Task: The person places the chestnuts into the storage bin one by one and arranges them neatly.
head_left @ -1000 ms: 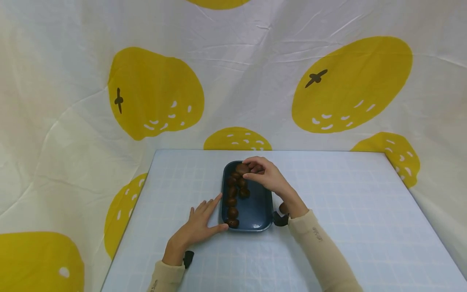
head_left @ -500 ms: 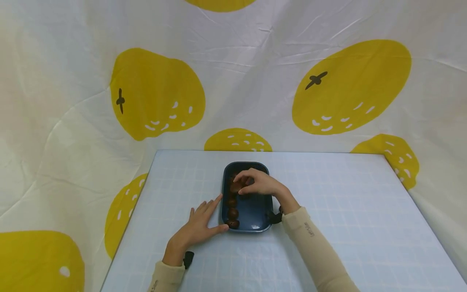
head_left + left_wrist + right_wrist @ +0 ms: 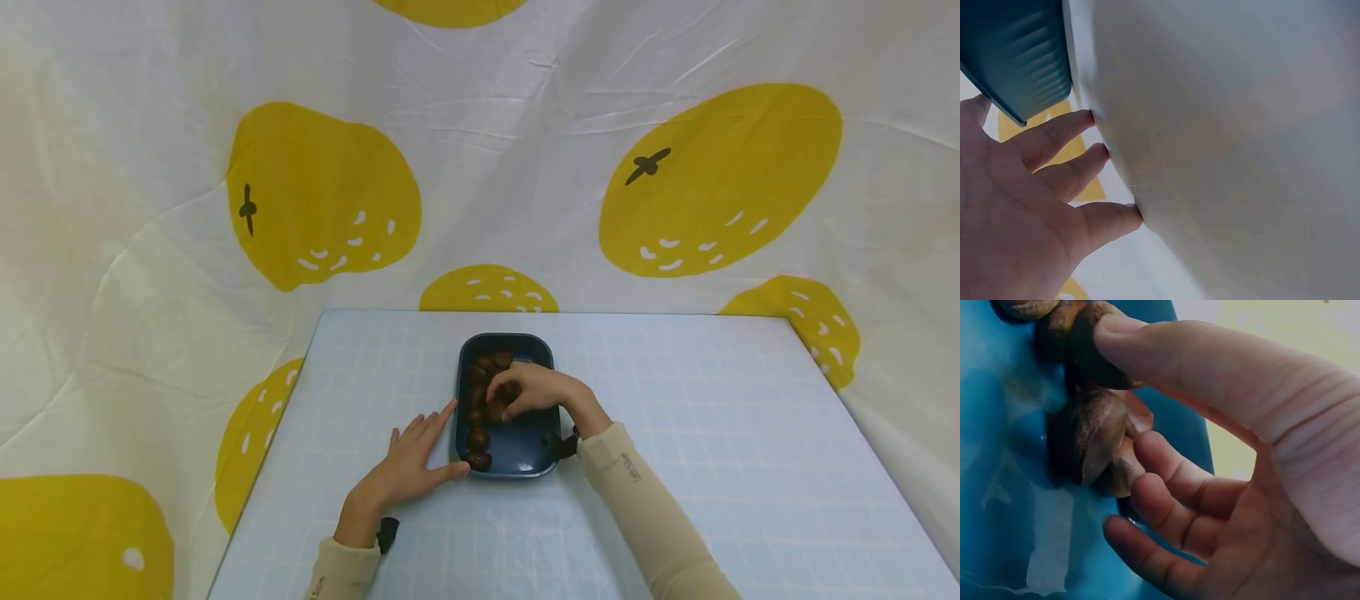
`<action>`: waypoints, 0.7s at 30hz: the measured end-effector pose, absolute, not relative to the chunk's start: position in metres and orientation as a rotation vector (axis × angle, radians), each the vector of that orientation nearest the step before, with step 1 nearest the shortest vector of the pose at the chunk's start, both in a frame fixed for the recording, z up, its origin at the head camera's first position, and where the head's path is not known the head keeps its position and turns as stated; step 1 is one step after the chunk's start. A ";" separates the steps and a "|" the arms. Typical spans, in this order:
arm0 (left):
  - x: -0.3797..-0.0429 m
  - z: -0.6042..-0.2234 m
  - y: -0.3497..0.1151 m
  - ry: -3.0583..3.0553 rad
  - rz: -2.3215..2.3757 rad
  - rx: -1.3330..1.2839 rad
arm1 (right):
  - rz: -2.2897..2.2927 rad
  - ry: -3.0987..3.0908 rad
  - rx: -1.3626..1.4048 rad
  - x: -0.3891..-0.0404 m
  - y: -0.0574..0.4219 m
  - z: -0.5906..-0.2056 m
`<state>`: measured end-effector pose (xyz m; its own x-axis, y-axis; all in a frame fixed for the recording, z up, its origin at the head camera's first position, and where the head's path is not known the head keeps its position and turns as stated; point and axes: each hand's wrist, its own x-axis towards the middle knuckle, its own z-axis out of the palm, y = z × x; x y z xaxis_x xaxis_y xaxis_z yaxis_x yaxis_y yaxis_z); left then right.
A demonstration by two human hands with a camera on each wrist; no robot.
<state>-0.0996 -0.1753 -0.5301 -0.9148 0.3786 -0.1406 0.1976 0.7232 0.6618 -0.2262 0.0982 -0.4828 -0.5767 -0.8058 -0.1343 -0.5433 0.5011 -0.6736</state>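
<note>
Brown mushrooms (image 3: 477, 439) line the left side of a dark blue tray (image 3: 525, 454), with more at its far end. Over the tray, my right hand (image 3: 534, 389) pinches one mushroom (image 3: 1100, 353) between thumb and index finger. Its other fingers curl loosely beside another mushroom (image 3: 1088, 434) in the right wrist view. At the tray's near left corner lies my left hand (image 3: 408, 462), fingers spread and thumb at the near rim. In the left wrist view, the left fingertips (image 3: 1094, 150) rest on the table beside the tray's ribbed outer wall (image 3: 1029, 56).
The tray stands on a pale checked tabletop (image 3: 675, 500), near its back edge. Behind hangs a white cloth (image 3: 510, 167) with yellow fruit prints. Each wrist wears a black device.
My right hand has come from the tray's far end toward the near side, carrying the mushroom down along the row. The left hand has stayed in place.
</note>
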 end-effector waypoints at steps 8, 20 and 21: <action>-0.099 -0.529 -0.175 2.662 0.991 0.462 | -0.694 2.321 -1.100 -0.229 0.094 -0.487; -0.099 -0.531 -0.176 2.666 0.994 0.455 | -0.598 2.366 -1.093 -0.225 0.088 -0.487; -0.099 -0.531 -0.176 2.666 0.995 0.453 | -0.599 2.368 -1.092 -0.225 0.087 -0.487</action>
<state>-0.0989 -0.1756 -0.5313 -0.9178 0.3749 -0.1307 0.1977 0.7169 0.6685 -0.2252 0.0871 -0.4871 -0.5782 -0.7844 -0.2246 -0.5834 0.5899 -0.5583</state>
